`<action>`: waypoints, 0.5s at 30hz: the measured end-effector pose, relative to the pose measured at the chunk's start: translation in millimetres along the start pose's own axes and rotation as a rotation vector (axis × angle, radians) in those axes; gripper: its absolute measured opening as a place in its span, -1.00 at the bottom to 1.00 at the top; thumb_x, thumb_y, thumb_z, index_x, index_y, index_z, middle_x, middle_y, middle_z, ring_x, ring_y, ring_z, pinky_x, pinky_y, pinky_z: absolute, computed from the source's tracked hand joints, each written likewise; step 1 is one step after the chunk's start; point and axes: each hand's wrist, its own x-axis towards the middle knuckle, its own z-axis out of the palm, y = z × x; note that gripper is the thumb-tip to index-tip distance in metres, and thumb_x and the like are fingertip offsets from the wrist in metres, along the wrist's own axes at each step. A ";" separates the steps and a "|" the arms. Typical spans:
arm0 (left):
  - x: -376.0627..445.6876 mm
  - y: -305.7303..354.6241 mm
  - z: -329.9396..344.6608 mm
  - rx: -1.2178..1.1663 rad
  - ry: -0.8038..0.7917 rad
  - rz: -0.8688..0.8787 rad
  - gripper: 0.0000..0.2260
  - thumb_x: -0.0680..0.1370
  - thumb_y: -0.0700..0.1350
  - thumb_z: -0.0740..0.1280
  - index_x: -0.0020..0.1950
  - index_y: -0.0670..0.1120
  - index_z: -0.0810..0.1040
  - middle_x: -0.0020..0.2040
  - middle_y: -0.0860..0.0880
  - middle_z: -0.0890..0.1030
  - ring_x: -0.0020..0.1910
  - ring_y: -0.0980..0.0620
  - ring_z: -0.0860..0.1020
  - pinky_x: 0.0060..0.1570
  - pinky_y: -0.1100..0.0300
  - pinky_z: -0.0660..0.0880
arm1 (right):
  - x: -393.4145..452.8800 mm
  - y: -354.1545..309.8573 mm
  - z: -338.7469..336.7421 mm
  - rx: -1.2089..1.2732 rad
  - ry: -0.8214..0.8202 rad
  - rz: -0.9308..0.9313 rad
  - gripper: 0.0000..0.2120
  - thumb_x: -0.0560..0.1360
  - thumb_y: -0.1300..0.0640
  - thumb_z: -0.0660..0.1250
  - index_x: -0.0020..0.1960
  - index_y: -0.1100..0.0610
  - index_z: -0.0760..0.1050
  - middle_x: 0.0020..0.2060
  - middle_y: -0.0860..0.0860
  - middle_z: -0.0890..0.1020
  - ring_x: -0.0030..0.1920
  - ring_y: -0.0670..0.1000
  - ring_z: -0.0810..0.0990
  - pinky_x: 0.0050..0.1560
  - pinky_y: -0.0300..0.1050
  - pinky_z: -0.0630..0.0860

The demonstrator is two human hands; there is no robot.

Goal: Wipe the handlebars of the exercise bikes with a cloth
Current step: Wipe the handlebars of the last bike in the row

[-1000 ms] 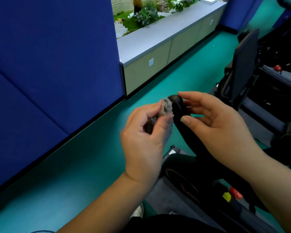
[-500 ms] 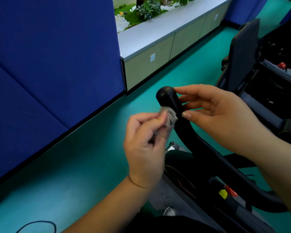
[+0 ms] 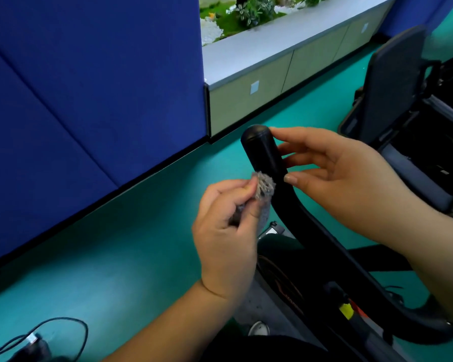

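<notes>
Blue partition [image 3: 89,87] behind; left hand [image 3: 225,231] pinches cloth [image 3: 264,188], right hand [image 3: 345,178] loosely cups handlebar [image 3: 264,152].

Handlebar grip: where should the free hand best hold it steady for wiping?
Likely the rounded top end of the handlebar grip, from its right side, where the right hand already is; the left hand works the grey cloth lower left.

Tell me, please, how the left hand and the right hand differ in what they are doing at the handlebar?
The left hand pinches a grey cloth against the handlebar; the right hand holds nothing. The left hand's fingers are curled; the right hand's are nearly straight, steadying the handlebar's end. The left hand sits lower on the bar than the right. Both are bare.
</notes>
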 end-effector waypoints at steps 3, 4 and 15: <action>14.4 8.8 -4.0 0.100 0.013 0.105 -0.82 0.44 -0.28 0.45 0.03 -0.17 0.64 -0.07 -0.10 0.58 -0.06 0.12 0.54 -0.05 0.34 0.44 | -0.4 1.9 -2.8 -0.009 -0.034 -0.021 -0.30 0.44 0.47 0.33 0.19 -0.34 0.43 0.08 -0.13 0.60 0.09 -0.13 0.60 0.13 -0.08 0.56; 25.1 12.4 -3.4 0.146 0.047 0.153 -0.84 0.46 -0.25 0.45 0.04 -0.19 0.64 -0.07 -0.10 0.58 -0.07 0.13 0.53 -0.04 0.35 0.43 | -0.7 3.1 -3.4 -0.021 -0.048 -0.027 -0.28 0.44 0.46 0.32 0.18 -0.37 0.41 0.08 -0.14 0.59 0.10 -0.14 0.59 0.14 -0.09 0.56; 10.3 28.3 2.4 0.469 -0.206 0.388 -0.82 0.53 -0.21 0.37 0.09 -0.25 0.64 -0.05 -0.14 0.51 -0.04 0.05 0.48 0.02 0.31 0.43 | -22.4 13.2 -21.9 -0.004 -0.150 -0.021 -0.45 0.49 0.43 0.29 0.22 -0.18 0.42 0.12 -0.20 0.59 0.11 -0.30 0.56 0.14 -0.45 0.45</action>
